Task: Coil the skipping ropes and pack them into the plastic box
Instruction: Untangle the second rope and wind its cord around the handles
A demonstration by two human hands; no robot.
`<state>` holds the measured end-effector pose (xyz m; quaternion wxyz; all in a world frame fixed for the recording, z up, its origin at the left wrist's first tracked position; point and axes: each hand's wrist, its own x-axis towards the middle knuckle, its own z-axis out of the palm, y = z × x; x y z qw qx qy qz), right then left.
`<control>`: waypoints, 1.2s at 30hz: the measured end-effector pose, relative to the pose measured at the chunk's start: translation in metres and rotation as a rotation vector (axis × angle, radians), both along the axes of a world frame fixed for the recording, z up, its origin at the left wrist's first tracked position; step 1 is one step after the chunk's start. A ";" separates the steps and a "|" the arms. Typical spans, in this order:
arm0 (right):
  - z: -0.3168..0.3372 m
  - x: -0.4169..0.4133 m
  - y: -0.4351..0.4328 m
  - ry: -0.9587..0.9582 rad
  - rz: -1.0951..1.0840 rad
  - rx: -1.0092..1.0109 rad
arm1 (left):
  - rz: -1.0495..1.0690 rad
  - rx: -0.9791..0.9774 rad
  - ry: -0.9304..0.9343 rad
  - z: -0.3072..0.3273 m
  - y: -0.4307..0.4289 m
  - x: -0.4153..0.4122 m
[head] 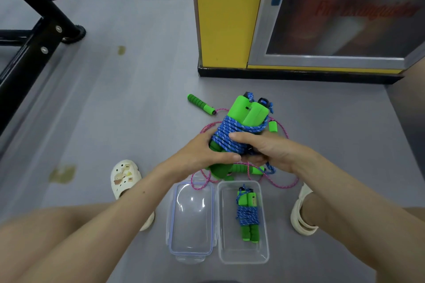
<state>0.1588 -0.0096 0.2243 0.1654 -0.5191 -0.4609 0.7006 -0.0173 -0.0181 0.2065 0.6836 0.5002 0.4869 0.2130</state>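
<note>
Gripped blue-rope bundle (230,131) in left hand (202,153) and right hand (266,148) | noted pink rope (282,185) sprawled beneath, lid (190,253) beside plastic box (243,259) | read blurred "Fire Extinguisher" on cabinet (333,30)

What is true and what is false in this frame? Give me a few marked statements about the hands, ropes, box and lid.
1. The left hand and the right hand both grip the blue rope bundle. True.
2. The plastic box is empty. False: one coiled blue rope already lies in it.
3. The lid is snapped onto the box. False: it lies on the floor to the left of the open box.
4. The pink rope lies loose and uncoiled on the floor. True.
</note>
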 end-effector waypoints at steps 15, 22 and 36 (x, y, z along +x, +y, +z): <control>-0.015 0.004 0.007 -0.297 -0.073 0.050 | 0.067 0.406 0.843 -0.010 0.010 -0.005; -0.015 0.000 0.008 -0.227 -0.131 -0.091 | 0.116 0.620 1.110 -0.020 0.004 -0.004; -0.009 -0.012 -0.003 -0.072 -0.367 -0.229 | 0.005 1.342 1.437 -0.037 -0.005 0.014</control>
